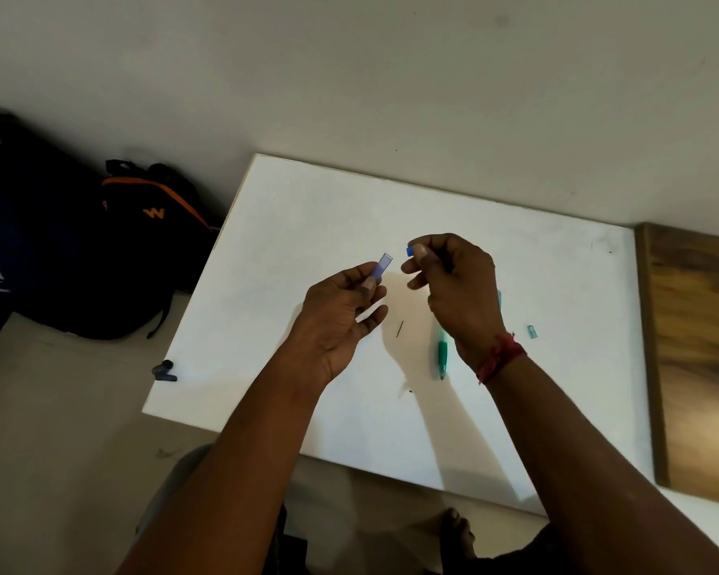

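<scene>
Two hands over the white worktop (308, 209), what does each hold?
— The left hand (341, 309) pinches a clear violet tube (380, 265) between thumb and fingertips, open end up. The right hand (453, 284) pinches a small blue piece (410, 251) just beside the tube, apart from it.
— And below them?
— A green pen (442, 354) lies partly under the right wrist, a teal cap (531, 331) to its right, and a thin dark pin (399, 329) between the wrists. A black backpack (142, 251) sits on the floor (59, 408) at left.

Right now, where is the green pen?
Head view: the green pen lies right of centre on the white board, partly under the right hand, left of a teal cap.
</scene>
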